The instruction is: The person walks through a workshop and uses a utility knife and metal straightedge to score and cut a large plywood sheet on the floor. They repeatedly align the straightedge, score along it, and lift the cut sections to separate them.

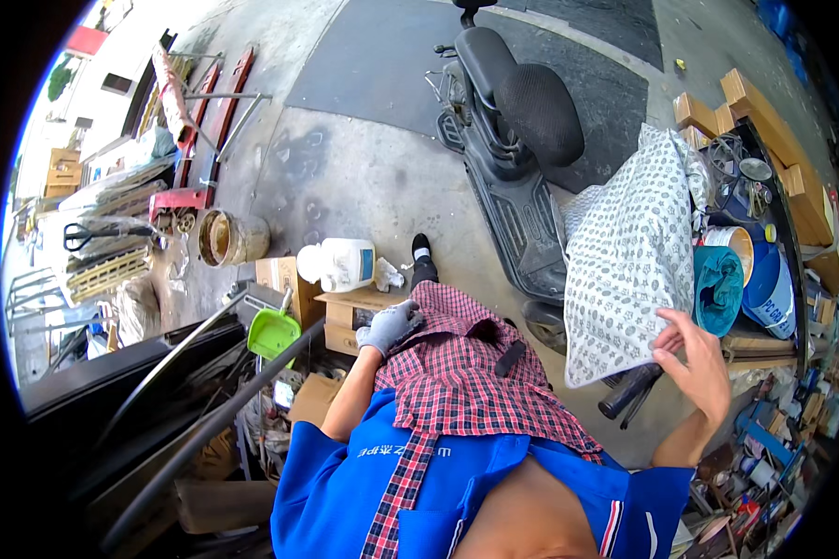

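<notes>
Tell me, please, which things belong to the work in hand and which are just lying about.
Likely part of the work:
patterned cover, its edge at the fingers of the right hand
black scooter, next to the cover
checked apron, worn, gloved left hand at it

Seemingly lying about:
green dustpan
white jug
bucket

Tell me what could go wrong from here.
The cloth, with the right hand at its edge, might snag on the grip poking out below if pulled. The jug on the box could be knocked off by the gloved left hand nearby.
</notes>
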A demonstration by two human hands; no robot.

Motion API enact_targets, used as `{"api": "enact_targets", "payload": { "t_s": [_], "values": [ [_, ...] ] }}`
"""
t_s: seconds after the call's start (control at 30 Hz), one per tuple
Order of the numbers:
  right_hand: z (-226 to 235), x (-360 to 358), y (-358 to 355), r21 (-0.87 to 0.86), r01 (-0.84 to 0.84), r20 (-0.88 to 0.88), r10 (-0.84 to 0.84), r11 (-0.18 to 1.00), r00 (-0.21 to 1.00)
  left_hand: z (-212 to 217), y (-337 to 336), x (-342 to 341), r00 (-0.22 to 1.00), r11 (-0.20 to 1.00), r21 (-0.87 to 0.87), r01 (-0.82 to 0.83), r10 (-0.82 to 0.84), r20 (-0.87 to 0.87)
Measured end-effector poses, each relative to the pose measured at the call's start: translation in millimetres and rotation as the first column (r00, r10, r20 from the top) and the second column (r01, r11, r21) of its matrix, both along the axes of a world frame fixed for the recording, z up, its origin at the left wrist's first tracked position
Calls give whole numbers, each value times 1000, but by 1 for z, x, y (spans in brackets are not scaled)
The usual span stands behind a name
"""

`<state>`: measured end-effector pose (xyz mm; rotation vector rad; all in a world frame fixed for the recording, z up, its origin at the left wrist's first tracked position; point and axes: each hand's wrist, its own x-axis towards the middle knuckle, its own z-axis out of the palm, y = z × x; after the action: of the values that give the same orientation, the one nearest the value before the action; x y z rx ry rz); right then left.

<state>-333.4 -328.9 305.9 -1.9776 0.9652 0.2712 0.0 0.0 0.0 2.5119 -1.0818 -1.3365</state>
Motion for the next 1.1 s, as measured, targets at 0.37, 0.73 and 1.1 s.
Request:
{"api": "enact_targets", "payload": {
  "t_s": [0.37, 0.73, 1.1],
  "values": [
    [83, 318, -74, -371, 90, 167, -30, 924, 986, 103, -236, 330, 950, 852, -425, 307, -299, 88],
    [-2, 643, -306, -330, 93, 277, 2, 940, 961, 7, -389, 635, 992, 967, -230, 112, -122, -31],
    [-81, 975, -549, -260, -179, 219, 238, 949, 946, -115, -394, 900, 458, 471, 191, -861, 882, -111]
  ]
}}
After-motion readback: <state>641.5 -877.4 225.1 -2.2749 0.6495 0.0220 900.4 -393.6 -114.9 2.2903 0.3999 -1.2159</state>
